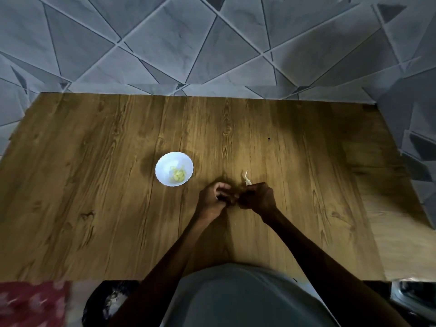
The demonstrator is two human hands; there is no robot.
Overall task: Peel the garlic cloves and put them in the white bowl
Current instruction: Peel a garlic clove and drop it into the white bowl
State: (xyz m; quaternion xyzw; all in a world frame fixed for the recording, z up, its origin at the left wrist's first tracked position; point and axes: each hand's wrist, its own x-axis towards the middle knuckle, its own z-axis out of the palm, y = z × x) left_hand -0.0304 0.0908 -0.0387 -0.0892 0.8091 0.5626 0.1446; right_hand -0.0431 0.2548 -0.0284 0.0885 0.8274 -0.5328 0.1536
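Observation:
A small white bowl [174,168] sits on the wooden table [94,185], with several peeled yellowish garlic cloves [178,175] inside. To its right, my left hand [215,195] and my right hand [258,196] meet with curled fingers just above the table. Whatever they pinch between them is hidden by the fingers and the dark. A pale strip of garlic skin [246,179] sticks up beside the fingers of my right hand.
A grey patterned wall [212,43] runs behind the table and along its right side. Near the front edge at the left are a red patterned cloth [30,303] and a dark round object [111,300].

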